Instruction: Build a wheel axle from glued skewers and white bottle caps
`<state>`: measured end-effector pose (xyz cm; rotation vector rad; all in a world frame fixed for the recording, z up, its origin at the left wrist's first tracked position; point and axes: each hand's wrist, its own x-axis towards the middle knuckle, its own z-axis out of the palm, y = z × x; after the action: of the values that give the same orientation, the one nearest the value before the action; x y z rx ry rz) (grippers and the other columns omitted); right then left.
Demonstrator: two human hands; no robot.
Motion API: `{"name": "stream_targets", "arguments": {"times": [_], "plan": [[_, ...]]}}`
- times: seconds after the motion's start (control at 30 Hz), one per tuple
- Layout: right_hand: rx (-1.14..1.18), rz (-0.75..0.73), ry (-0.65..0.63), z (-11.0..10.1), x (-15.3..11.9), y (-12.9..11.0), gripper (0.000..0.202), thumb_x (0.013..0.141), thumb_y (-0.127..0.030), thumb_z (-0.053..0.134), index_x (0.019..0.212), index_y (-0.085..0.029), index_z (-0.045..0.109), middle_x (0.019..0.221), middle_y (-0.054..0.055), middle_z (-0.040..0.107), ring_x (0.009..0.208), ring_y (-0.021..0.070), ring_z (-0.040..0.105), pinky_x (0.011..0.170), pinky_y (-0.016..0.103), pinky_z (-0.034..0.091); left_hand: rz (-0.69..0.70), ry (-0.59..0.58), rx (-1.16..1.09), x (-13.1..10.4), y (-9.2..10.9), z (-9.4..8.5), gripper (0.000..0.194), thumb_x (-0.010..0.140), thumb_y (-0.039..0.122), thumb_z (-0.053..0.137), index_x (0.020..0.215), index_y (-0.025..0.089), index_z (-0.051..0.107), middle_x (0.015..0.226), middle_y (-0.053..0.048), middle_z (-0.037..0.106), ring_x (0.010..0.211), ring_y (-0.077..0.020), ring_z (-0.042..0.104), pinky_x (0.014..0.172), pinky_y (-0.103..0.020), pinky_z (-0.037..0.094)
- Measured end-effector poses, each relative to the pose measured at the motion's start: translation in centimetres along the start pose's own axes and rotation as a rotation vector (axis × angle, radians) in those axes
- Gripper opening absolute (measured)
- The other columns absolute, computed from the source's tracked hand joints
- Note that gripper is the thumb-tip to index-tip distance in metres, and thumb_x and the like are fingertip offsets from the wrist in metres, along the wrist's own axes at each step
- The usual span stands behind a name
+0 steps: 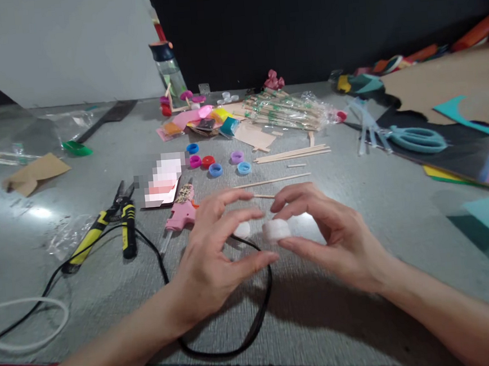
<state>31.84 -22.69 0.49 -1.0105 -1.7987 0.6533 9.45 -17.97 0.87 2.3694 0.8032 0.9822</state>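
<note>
Between the thumb and fingers of my right hand (337, 232) is a white bottle cap (276, 230), held just above the table; it is slightly blurred, and I cannot tell if it is one cap or two together. My left hand (216, 253) faces it from the left, fingers and thumb apart with nothing between them. A second white cap (243, 230) lies on the table behind the left fingers. A thin wooden stick (265, 196) shows beyond the fingertips. Left of my left hand lies a pink hot glue gun (182, 213), and a black cord (257, 340) loops below my hands.
Coloured bottle caps (215, 169) and wooden sticks (293, 154) lie farther back. Yellow-black pliers (128, 229) and a blurred-out phone (163, 181) are at left. Blue scissors (419, 138) and cardboard sheets (444, 82) occupy the right. A water bottle (167, 68) stands behind.
</note>
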Motion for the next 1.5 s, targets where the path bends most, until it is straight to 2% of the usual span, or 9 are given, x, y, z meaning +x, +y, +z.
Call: {"name": "stream_targets", "arguments": {"times": [0.13, 0.23, 0.57, 0.8, 0.97, 1.07, 1.23, 1.37, 1.5], "plan": [[-0.077, 0.203, 0.137, -1.2, 0.0, 1.4, 0.013, 0.092, -0.029, 0.071, 0.104, -0.027, 0.065, 0.105, 0.0, 0.067, 0.099, 0.0182, 0.062, 0.091, 0.035, 0.046, -0.136, 0.101, -0.031, 0.4, -0.8, -1.2, 0.036, 0.088, 0.028, 0.074, 0.122, 0.027, 0.064, 0.14, -0.007, 0.053, 0.131, -0.0272, 0.052, 0.085, -0.036, 0.058], [-0.264, 0.257, 0.154, -2.3, 0.1, 2.5, 0.016, 0.09, -0.033, 0.072, 0.103, -0.027, 0.066, 0.101, -0.001, 0.07, 0.095, 0.0184, 0.063, 0.086, 0.034, 0.047, -0.158, 0.133, 0.031, 0.8, -1.7, -1.7, 0.024, 0.089, 0.024, 0.07, 0.113, 0.024, 0.067, 0.132, -0.007, 0.058, 0.124, -0.0256, 0.057, 0.086, -0.036, 0.058], [-0.78, 0.312, -0.009, -4.5, 0.0, 4.7, 0.011, 0.089, -0.027, 0.064, 0.096, -0.019, 0.066, 0.095, 0.008, 0.072, 0.091, 0.0291, 0.065, 0.08, 0.042, 0.049, -0.064, -0.266, 0.421, 1.3, -1.6, -0.3, 0.019, 0.091, 0.032, 0.067, 0.103, 0.018, 0.067, 0.108, -0.004, 0.071, 0.113, -0.0284, 0.058, 0.11, -0.056, 0.031], [-0.883, 0.334, -0.048, -5.4, -0.2, 5.2, 0.02, 0.089, -0.034, 0.067, 0.101, -0.018, 0.069, 0.096, 0.011, 0.072, 0.096, 0.0358, 0.062, 0.081, 0.05, 0.05, -0.1, -0.318, 0.472, 1.7, -2.1, -0.2, 0.016, 0.085, 0.031, 0.073, 0.091, 0.018, 0.064, 0.1, -0.003, 0.07, 0.105, -0.0273, 0.058, 0.099, -0.05, 0.037], [-0.886, 0.32, -0.074, -5.7, -0.4, 5.6, 0.017, 0.09, -0.028, 0.066, 0.103, -0.017, 0.071, 0.101, 0.011, 0.074, 0.099, 0.0355, 0.063, 0.085, 0.052, 0.052, -0.093, -0.235, 0.41, 1.5, -2.2, -0.1, 0.014, 0.086, 0.028, 0.072, 0.095, 0.018, 0.065, 0.097, -0.003, 0.07, 0.102, -0.0262, 0.059, 0.097, -0.048, 0.038], [-0.872, 0.305, -0.042, -5.9, -0.3, 5.5, 0.02, 0.091, -0.025, 0.065, 0.107, -0.015, 0.071, 0.103, 0.013, 0.074, 0.1, 0.0359, 0.065, 0.087, 0.053, 0.052, -0.139, -0.115, 0.259, 1.6, -2.2, -0.4, 0.017, 0.087, 0.03, 0.071, 0.1, 0.02, 0.067, 0.103, -0.004, 0.069, 0.099, -0.0237, 0.061, 0.096, -0.044, 0.042], [-0.652, 0.132, 0.062, -4.6, 0.3, 3.0, 0.038, 0.095, -0.034, 0.066, 0.129, -0.017, 0.062, 0.121, 0.013, 0.066, 0.111, 0.0282, 0.063, 0.095, 0.044, 0.052, -0.516, -0.116, -0.443, 1.8, -1.9, -0.4, 0.029, 0.084, 0.042, 0.074, 0.104, 0.022, 0.07, 0.101, -0.003, 0.07, 0.076, -0.0147, 0.062, 0.072, -0.03, 0.05], [-0.286, -0.074, -0.106, -2.0, 0.4, 0.3, 0.042, 0.095, -0.029, 0.068, 0.136, -0.022, 0.058, 0.133, 0.01, 0.058, 0.124, 0.0211, 0.056, 0.104, 0.036, 0.047, -0.587, -0.197, -0.881, 1.4, -1.7, 0.4, 0.028, 0.082, 0.028, 0.077, 0.108, 0.025, 0.066, 0.103, -0.002, 0.071, 0.092, -0.0156, 0.067, 0.08, -0.028, 0.053], [-0.16, -0.065, -0.188, -0.9, 0.2, -0.8, 0.025, 0.096, -0.026, 0.067, 0.122, -0.023, 0.067, 0.135, 0.009, 0.056, 0.129, 0.0209, 0.052, 0.107, 0.037, 0.043, -0.546, -0.242, -0.92, 1.2, -1.2, 0.4, 0.027, 0.083, 0.031, 0.077, 0.105, 0.025, 0.063, 0.098, -0.002, 0.07, 0.086, -0.0161, 0.067, 0.073, -0.028, 0.052]]}}
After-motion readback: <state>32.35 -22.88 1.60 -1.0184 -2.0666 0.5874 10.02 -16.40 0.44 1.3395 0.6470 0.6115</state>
